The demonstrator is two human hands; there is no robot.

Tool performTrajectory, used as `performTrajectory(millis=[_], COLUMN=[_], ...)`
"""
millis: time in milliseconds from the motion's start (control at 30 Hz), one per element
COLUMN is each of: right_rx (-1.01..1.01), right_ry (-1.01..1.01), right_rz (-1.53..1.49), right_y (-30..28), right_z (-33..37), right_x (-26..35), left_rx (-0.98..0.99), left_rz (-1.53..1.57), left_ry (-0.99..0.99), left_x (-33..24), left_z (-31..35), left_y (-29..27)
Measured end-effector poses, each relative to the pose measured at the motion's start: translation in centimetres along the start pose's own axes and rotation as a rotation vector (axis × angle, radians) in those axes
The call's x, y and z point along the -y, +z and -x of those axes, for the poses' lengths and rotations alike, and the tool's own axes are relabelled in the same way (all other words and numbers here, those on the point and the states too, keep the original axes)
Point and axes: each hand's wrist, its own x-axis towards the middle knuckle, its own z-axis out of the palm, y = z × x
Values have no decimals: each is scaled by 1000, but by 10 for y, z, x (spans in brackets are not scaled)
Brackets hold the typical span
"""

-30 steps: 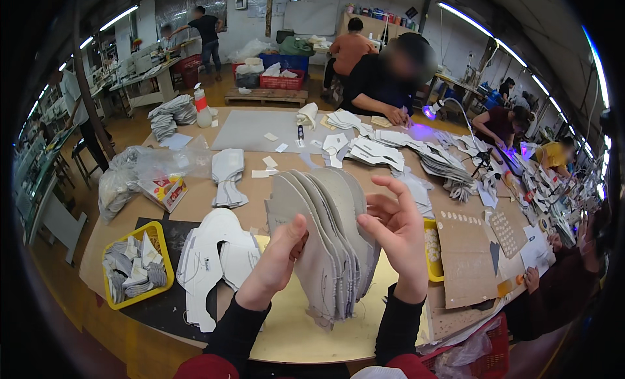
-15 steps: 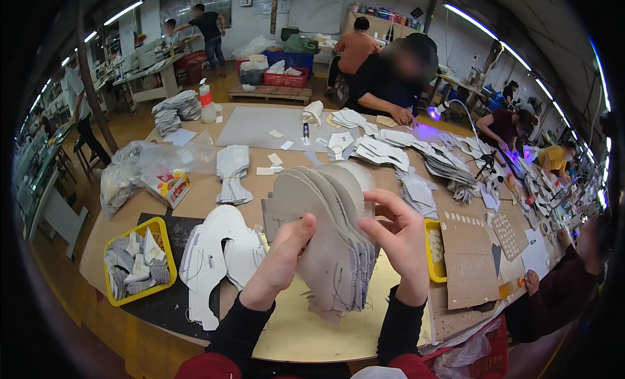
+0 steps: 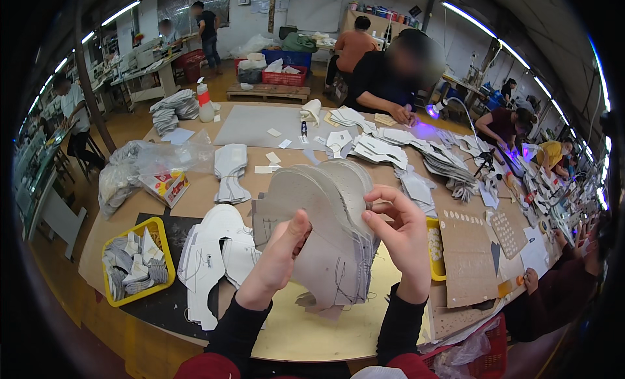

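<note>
Upright between my hands is a stack of grey shoe-upper pieces (image 3: 325,229), with rounded tops and loose threads hanging near the lower end. My left hand (image 3: 277,258) grips the stack's left side, thumb on the front piece and its other fingers mostly hidden behind. At the upper right edge, my right hand (image 3: 403,229) has thumb and forefinger closed on the layered edges. Below the stack lies a pale yellow board (image 3: 312,333). White upper pieces (image 3: 207,268) lie flat on the table, left of my left hand.
A yellow basket (image 3: 170,265) of small grey pieces stands at the left, a second yellow tray (image 3: 437,269) at the right beside brown cardboard (image 3: 465,262). Piles of grey pieces (image 3: 449,165) stretch along the right. Across the table a co-worker (image 3: 390,79) works under a violet lamp (image 3: 435,109).
The stack has turned slightly in my hands, so its front piece shows broader. Its top has shifted a little left, and my right fingers have closed in on its edge.
</note>
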Motion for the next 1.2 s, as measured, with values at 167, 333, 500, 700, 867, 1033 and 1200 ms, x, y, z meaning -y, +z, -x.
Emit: performTrajectory(millis=[167, 333, 500, 700, 867, 1033, 1200], right_rx=[-52, -222, -442, -553, -540, -578, -645], right_ry=[-48, -344, -546, -303, -399, -548, -768], right_rz=[135, 487, 560, 178, 312, 588, 339], right_y=[9, 17, 0, -10, -13, -26, -35], right_z=[1, 0, -2, 0, -6, -41, -88], right_x=[2, 2, -2, 3, 10, 55, 120], left_rx=[27, 37, 27, 152, 200, 228, 118], left_rz=[0, -70, -60, -132, -311, -348, -398], left_ry=[0, -23, -11, 34, 32, 0, 30], left_x=[-1, 13, 19, 12, 11, 17, 23], left_z=[-3, -10, -10, -4, -7, -13, -16], left_y=[7, 4, 16, 32, 38, 41, 40])
